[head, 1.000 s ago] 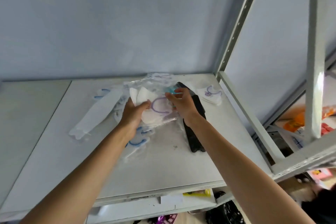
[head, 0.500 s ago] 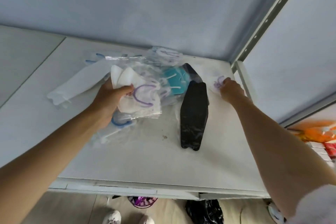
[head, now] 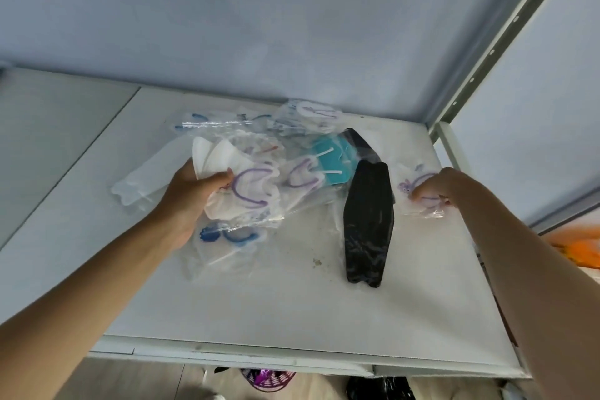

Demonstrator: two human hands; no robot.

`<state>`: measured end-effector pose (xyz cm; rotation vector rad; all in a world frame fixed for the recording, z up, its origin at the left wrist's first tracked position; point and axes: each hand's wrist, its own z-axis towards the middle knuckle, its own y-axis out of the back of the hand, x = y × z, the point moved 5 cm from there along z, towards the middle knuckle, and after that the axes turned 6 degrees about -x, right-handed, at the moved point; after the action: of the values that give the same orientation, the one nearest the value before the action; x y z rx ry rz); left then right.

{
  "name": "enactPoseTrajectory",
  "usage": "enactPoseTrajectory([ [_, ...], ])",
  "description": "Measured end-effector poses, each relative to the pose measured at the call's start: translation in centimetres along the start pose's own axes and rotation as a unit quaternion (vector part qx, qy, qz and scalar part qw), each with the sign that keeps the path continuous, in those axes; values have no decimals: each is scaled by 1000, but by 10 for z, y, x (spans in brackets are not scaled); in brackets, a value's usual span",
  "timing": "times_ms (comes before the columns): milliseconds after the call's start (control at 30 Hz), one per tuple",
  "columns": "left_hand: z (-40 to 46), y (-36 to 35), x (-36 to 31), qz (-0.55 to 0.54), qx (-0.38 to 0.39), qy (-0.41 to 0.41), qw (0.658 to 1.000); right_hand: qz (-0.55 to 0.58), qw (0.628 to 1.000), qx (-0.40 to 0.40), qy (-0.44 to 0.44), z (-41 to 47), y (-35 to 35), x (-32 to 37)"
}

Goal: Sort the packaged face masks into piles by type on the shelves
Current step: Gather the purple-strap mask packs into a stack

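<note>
A heap of clear-wrapped face masks lies on the white shelf (head: 292, 308). My left hand (head: 191, 191) grips a stack of white masks with purple ear loops (head: 250, 188). Beneath that stack lies a packet with blue loops (head: 230, 235). A teal mask (head: 331, 159) sits in the heap's middle, and a black mask (head: 368, 224) lies lengthwise to its right. At the shelf's right side my right hand (head: 438, 187) pinches a small packaged white mask with a purple print (head: 412, 187). A long white mask (head: 143, 178) lies at the left.
A grey wall stands behind the shelf. A perforated metal upright (head: 487, 49) rises at the back right corner. Another packet with purple loops (head: 316, 112) lies at the back. Orange items (head: 581, 250) show past the right edge, and dark bags (head: 380, 388) sit below the front edge.
My right hand left the stack and reached right to the small purple-print mask packet, which it now pinches and lifts slightly. My left hand keeps holding the stack. The camera tilted down.
</note>
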<state>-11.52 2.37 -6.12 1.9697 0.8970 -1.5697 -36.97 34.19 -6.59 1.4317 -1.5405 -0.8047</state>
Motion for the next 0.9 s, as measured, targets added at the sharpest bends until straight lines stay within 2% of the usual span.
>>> enactPoseTrajectory([
  [67,1,2,0,-2,3,9,1000,104,994,-17,-38,2,-1,-9],
  [133,3,5,1,-4,0,18,1000,274,955,-60,-100,2,6,-23],
  [167,4,6,0,-2,-2,22,1000,343,926,-112,-112,2,13,-31],
  [233,7,9,-2,3,-4,28,1000,392,882,-240,-106,-13,36,-37],
  [300,9,10,-7,-1,-7,32,999,398,837,-368,-73,-46,61,-25],
  [333,10,10,-10,-4,-9,31,999,429,803,-412,-40,-63,70,-14],
  [367,11,10,-12,-5,-11,31,999,478,766,-429,9,-82,76,2],
  [400,13,9,-15,-7,-11,31,999,531,739,-409,72,-97,79,23],
  [433,13,7,-17,-10,-11,33,999,583,725,-344,127,-108,74,46],
  [500,13,0,-20,-22,-6,35,999,628,740,-164,179,-119,43,97],
  [533,11,-4,-22,-28,1,34,999,618,757,-104,186,-125,24,120],
  [567,9,-8,-22,-39,8,35,999,585,785,-76,188,-130,7,139],
  [667,5,-18,-21,-85,50,45,994,478,854,-74,192,-142,-30,180],
  [733,6,-15,-16,-85,54,40,994,456,862,-100,195,-145,-40,193],
  [867,8,6,3,-53,-18,40,998,468,859,-69,198,-144,-54,202],
  [900,9,11,7,-58,-28,47,997,450,868,-85,191,-140,-54,199],
])
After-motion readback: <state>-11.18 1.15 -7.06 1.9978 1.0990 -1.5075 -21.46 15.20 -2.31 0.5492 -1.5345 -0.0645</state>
